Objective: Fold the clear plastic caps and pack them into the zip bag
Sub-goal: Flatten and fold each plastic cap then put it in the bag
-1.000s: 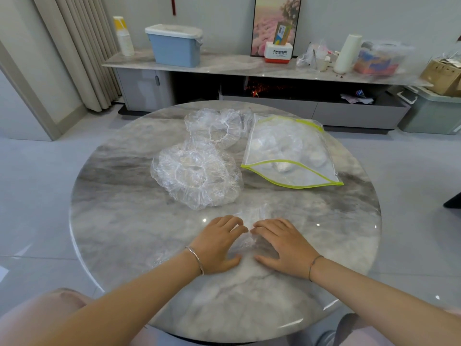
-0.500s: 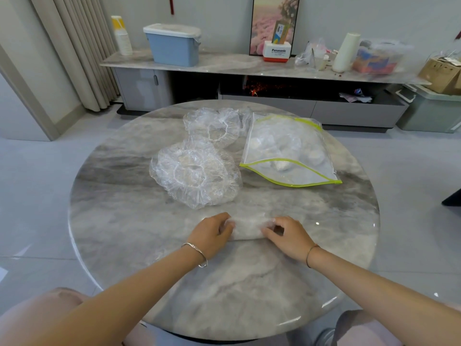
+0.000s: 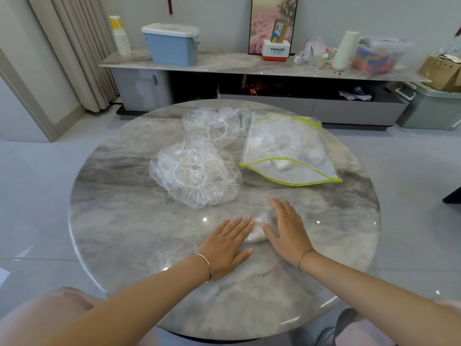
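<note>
- left hand (image 3: pixel 228 245) flat on table (image 3: pixel 124 221), fingers straight, fingertips touching left edge of folded cap (image 3: pixel 258 231), nothing grasped
- right hand (image 3: pixel 287 231) also flat, fingers straight, pressing on right side of folded cap, not curled round it
- folded cap is a small white wad between both hands, near edge of table
- unfolded cap (image 3: pixel 194 173) lies centre, just beyond the hands
- second unfolded cap (image 3: pixel 214 123) farther back, touching the first
- zip bag (image 3: pixel 287 151) far right, mouth open toward near side, folded wads inside
</note>
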`<state>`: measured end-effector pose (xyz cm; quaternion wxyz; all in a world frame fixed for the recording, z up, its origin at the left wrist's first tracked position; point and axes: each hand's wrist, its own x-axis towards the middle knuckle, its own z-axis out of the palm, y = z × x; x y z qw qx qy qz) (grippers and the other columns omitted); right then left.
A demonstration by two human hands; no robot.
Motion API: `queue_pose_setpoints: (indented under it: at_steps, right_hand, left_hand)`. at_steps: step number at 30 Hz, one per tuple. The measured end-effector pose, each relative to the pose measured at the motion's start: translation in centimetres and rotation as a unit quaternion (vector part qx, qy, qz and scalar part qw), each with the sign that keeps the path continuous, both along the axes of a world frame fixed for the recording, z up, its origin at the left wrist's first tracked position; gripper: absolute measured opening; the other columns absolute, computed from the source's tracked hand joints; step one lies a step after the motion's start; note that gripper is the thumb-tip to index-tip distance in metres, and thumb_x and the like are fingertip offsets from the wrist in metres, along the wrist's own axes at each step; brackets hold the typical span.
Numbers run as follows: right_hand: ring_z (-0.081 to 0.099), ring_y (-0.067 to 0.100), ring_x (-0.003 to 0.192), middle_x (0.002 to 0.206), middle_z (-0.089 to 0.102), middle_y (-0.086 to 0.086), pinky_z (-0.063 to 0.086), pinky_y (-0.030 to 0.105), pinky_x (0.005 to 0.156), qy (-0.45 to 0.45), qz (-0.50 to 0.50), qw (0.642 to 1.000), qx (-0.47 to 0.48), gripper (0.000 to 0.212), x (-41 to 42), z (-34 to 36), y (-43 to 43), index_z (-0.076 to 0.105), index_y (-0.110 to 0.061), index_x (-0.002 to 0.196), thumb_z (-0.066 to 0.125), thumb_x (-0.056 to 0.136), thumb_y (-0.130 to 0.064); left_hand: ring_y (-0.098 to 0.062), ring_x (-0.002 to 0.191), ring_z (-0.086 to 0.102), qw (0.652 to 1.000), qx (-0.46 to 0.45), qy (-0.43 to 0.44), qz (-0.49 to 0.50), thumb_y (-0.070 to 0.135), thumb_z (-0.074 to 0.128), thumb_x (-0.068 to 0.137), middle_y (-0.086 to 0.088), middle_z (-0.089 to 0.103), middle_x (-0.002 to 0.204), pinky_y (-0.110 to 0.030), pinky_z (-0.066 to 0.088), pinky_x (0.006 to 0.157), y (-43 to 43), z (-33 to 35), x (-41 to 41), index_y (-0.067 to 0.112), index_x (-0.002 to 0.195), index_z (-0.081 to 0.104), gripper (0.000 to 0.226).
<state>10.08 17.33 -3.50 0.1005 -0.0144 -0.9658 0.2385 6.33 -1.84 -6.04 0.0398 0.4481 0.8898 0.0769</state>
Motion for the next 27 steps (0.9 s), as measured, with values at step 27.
queue_pose_setpoints:
  at_steps: [27]
  right_hand:
    - [-0.021, 0.001, 0.139, 0.149, -0.021, -0.014, -0.022, 0.020, 0.110, -0.147, 0.119, 0.972, 0.137, 0.098, 1.0, -2.7, -0.4, -0.012, -0.017, 0.148, -0.026, 0.069, -0.074]
  left_hand:
    - [-0.012, 0.144, -0.014, 0.999, -0.017, -0.030, 0.021, 0.067, -0.018, 0.073, 0.005, -0.016, 0.155, -0.030, -0.014, 0.116, 0.8, -0.4, -0.3, 0.019, 0.148, -0.012, 0.089]
